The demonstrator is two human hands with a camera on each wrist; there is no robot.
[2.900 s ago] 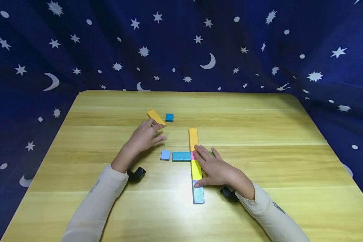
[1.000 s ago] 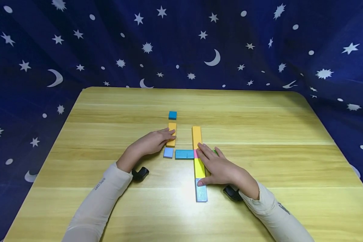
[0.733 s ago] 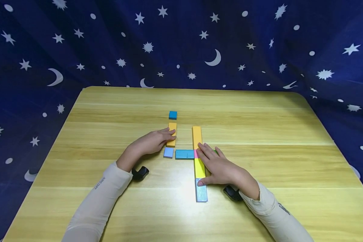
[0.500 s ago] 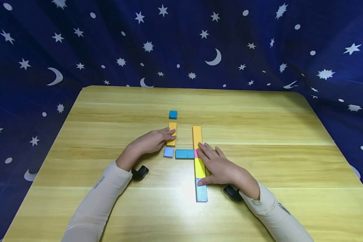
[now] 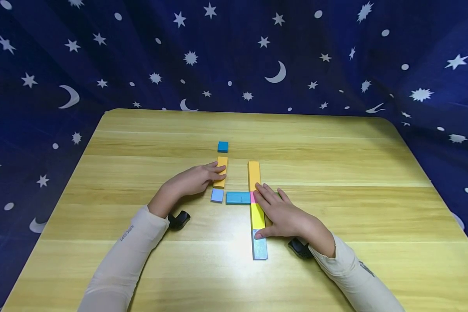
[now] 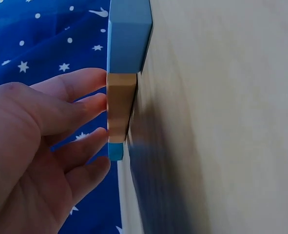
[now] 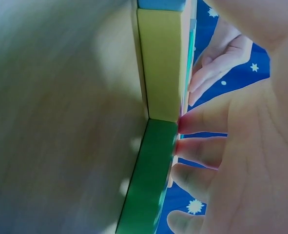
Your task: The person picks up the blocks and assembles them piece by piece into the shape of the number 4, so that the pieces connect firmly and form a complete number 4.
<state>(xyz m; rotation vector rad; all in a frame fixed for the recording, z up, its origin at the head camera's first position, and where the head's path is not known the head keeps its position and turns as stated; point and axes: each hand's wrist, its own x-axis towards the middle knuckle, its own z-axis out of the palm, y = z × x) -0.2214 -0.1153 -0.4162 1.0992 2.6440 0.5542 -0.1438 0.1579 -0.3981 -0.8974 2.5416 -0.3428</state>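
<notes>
In the head view my left hand [image 5: 195, 180] rests its fingertips on an orange wooden block [image 5: 220, 177], fingers extended. That block runs lengthwise away from me, its near end right at a light-blue square block [image 5: 217, 195]. A dark-blue square block [image 5: 223, 147] lies beyond its far end, across a gap. My right hand [image 5: 282, 214] lies spread over a cross of blocks: a second orange block [image 5: 254, 175], a pink square [image 5: 252, 197], a yellow block [image 5: 257, 216], a grey-blue block [image 5: 260, 250], a teal block [image 5: 238, 198] and a mostly covered green block [image 7: 151, 180].
All blocks lie flat on a wooden table [image 5: 160, 268]. A dark-blue curtain [image 5: 234, 52] with stars and moons hangs behind it. Black wrist cameras [image 5: 179, 220] sit under both wrists, close above the tabletop.
The left hand has brought the slanted orange block right and nearer, turning it straight between the two square blocks. The right hand has stayed on the cross; in the last second little has moved.
</notes>
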